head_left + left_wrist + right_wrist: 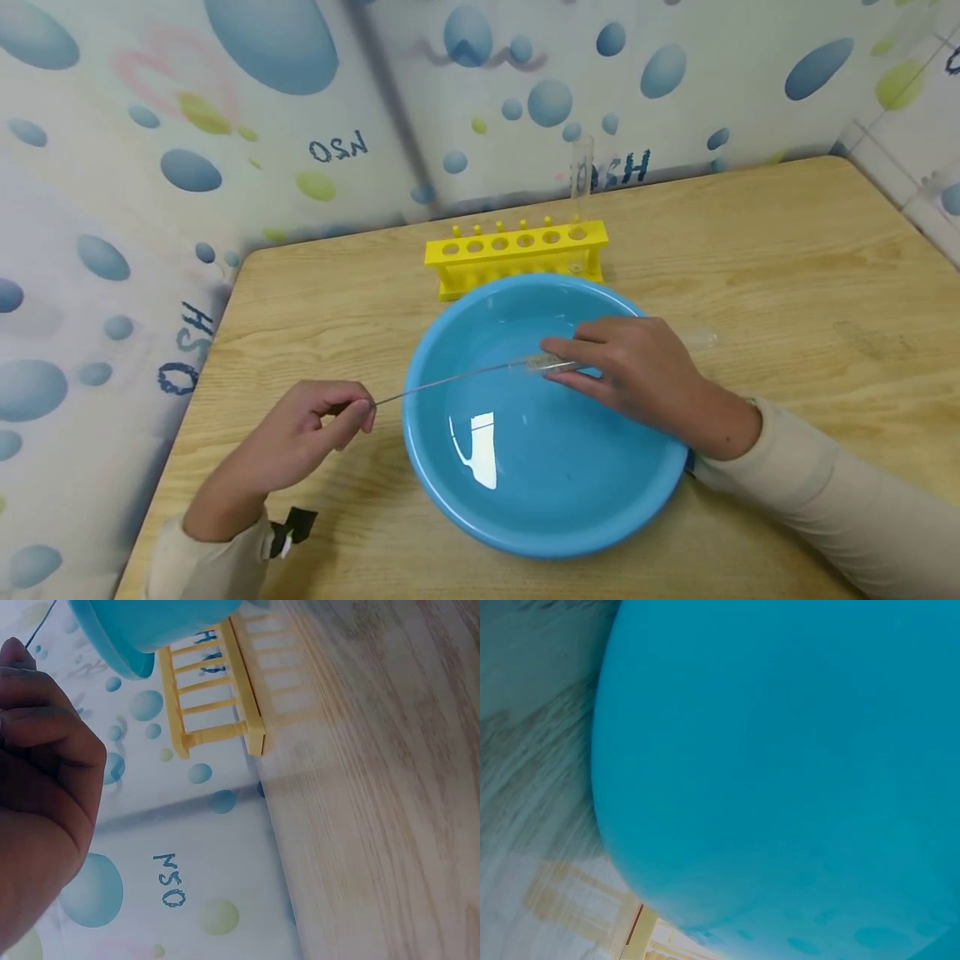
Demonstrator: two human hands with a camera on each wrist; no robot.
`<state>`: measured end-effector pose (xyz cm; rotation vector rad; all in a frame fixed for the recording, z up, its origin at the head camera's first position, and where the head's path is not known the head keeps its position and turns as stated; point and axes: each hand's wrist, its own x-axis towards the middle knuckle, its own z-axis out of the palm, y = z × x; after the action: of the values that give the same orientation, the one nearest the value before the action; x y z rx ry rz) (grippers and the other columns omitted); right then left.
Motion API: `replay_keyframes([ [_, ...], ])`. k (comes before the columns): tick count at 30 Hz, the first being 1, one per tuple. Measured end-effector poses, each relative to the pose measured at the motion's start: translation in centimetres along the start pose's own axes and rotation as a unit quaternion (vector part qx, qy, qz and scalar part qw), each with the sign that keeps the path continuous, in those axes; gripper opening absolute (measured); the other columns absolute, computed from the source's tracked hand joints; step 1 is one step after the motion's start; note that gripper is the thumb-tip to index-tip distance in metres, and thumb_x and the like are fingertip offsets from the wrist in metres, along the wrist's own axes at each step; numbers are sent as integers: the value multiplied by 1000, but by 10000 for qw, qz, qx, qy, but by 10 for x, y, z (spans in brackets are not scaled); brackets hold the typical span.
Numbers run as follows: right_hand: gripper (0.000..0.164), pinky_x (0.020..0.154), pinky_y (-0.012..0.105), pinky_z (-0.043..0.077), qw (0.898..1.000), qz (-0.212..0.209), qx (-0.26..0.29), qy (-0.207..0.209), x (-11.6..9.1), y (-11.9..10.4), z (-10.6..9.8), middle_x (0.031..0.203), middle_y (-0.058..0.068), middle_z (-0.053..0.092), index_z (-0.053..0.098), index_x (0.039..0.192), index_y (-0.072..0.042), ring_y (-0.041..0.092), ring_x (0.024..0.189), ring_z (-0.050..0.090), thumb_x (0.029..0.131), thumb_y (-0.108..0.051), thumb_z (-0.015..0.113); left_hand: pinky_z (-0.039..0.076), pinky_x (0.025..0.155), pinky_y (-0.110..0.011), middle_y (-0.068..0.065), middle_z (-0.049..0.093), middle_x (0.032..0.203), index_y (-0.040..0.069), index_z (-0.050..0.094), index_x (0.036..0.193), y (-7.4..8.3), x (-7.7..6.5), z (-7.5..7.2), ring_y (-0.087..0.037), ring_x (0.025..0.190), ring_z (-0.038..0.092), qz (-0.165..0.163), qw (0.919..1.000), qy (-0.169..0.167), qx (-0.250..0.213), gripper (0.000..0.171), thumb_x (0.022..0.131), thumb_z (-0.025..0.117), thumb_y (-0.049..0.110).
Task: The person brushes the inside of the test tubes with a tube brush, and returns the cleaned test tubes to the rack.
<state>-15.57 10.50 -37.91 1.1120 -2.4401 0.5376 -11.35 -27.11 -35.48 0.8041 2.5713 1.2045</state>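
In the head view my left hand [311, 433] pinches the thin wire handle of a test tube brush [442, 382]. The wire runs rightward over a blue basin [543, 547] into the mouth of a clear test tube [551, 363], where bristles seem to show. My right hand [633, 371] grips that tube, tilted nearly level above the basin, its fingers covering much of the glass. Water appears to lie in the basin. Curled left fingers [45, 712] and a bit of wire show in the left wrist view. Only the basin's outer wall [765, 765] fills the right wrist view; no hand appears there.
Behind the basin stands a yellow test tube rack [517, 242], with one clear test tube [582, 171] upright in its right end hole. Right of the basin, a clear glass piece [701, 337] lies on the wooden table [787, 275]. A patterned wall sheet [480, 108] borders the table's back.
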Motion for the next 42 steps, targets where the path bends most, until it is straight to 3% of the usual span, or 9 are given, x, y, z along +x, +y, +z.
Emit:
replay_keyframes([
  [8,39,56,21,48,9999,-83,135,3,-2,0,-1,75,-4,70,78,111,-18,8,65,63,76,-34,87,45,54,-25,8,52,67,19,65,86,7,17,9,-8,62,51,-46,9995,-298,-50,24,103,53,6],
  [12,38,55,21,49,9999,-46,104,10,-2,-1,0,75,-4,70,78,110,-18,9,65,63,76,-33,87,44,54,-24,9,51,67,19,66,83,12,27,16,-8,61,49,56,9996,-291,27,25,102,55,7],
  [20,38,55,22,48,10000,-56,34,-46,2,-1,-1,75,-3,70,78,110,-18,9,65,64,77,-35,87,46,62,-25,15,55,68,18,67,79,23,42,28,-7,68,51,323,9964,-96,780,22,98,62,10],
  [26,39,56,24,52,10000,-40,-39,-70,1,0,-1,76,-2,71,78,110,-18,11,66,65,76,-35,87,38,76,-32,17,51,62,19,67,77,28,58,43,-5,67,47,677,9891,-147,1301,21,97,62,14],
  [33,41,59,28,56,9997,238,4,-86,3,-1,1,82,1,75,77,112,-17,15,71,70,77,-35,87,47,68,-27,13,58,70,18,69,82,26,57,50,-10,77,49,349,9919,364,1167,15,96,65,14],
  [36,41,58,27,56,9995,327,8,-45,2,-2,1,82,2,75,77,112,-17,15,71,71,76,-34,88,46,66,-26,11,61,70,15,68,85,21,58,54,-7,73,49,841,9805,686,1640,10,95,66,15],
  [40,41,58,29,57,9990,436,18,5,1,-2,0,83,3,75,77,111,-16,17,72,72,75,-33,88,43,63,-25,7,60,67,12,67,88,15,63,57,-5,65,48,1713,9519,1153,2263,5,88,68,16],
  [42,40,59,30,58,9990,444,30,40,1,-1,0,82,3,75,78,110,-16,17,72,72,75,-32,89,43,63,-26,6,62,67,11,67,89,14,64,58,-5,63,50,1934,9412,1320,2437,8,84,71,16],
])
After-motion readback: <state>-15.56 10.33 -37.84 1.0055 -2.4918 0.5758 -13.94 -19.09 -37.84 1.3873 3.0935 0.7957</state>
